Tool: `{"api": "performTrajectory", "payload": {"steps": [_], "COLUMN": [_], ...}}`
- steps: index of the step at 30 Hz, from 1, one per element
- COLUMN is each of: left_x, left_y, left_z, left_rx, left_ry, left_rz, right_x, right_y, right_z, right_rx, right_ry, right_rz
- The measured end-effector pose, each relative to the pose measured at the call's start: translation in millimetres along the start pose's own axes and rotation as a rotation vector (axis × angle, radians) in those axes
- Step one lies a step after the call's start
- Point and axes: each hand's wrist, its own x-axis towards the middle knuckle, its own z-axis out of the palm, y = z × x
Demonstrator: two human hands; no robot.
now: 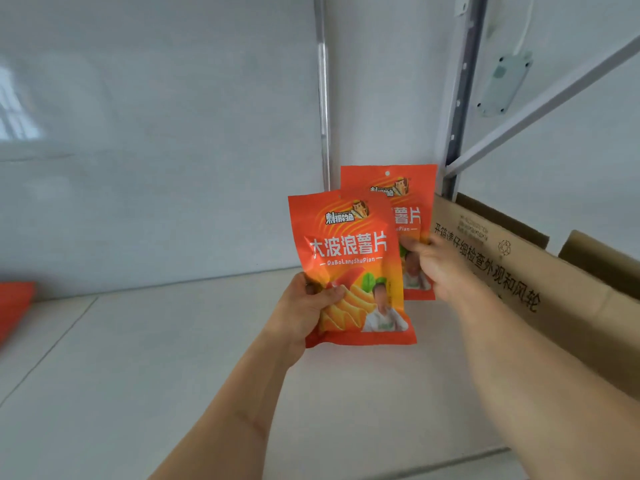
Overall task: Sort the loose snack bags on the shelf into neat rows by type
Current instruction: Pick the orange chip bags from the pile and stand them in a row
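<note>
Broad pale shelf (145, 358) spread across the lower part of the view, glossy white back wall (156, 150) right behind it, a metal strip running down that wall near the middle. Over on the right, big brown cardboard box (540, 282), flaps up, black printed characters along its near side, standing on the shelf just beside the grey shelf upright (460, 109) and its slanted brace. Up high beyond the upright, small grey device with a white cord on the wall, blurred, make unclear. Down to the action now: two orange-red snack bags held up above the shelf, fronts to the camera, both upright with a slight tilt. Front bag (349, 268) nearer and lower, large white characters and "DaBoLangShuPian" across it, crinkle-cut chips pictured below; gripped at its lower left corner by the left hand (308, 310), thumb curled over the face, fingers hidden behind. Rear bag (405, 209) higher and to the right, partly covered by the front bag, same print, hang hole at the top; pinched at its right edge by the right hand (440, 268), thumb pressed on the face. Far left edge, sliver of another orange-red bag (14, 306) on the shelf, blurred, well apart from the rest.
</note>
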Motion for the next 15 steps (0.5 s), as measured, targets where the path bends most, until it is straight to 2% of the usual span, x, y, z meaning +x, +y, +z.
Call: {"api": "performTrajectory", "payload": {"steps": [6,11,15], "left_x": [36.9,60.8,78.3], "left_y": [-12.3,-24.1,-28.4], "left_z": [37.2,54.7,67.0], "left_rx": [0.054,0.108,0.153], "left_ry": [0.104,0.203,0.260], "left_rz": [0.013,0.043,0.109], "right_x": [49.9,75.4,79.7], "right_y": [-4.2,10.7,11.1], "right_z": [-12.4,-12.7,-5.4], "right_rx": [0.013,0.028,0.044], "right_ry": [-0.121,-0.109,-0.191], "right_rz": [0.055,0.157,0.120]}}
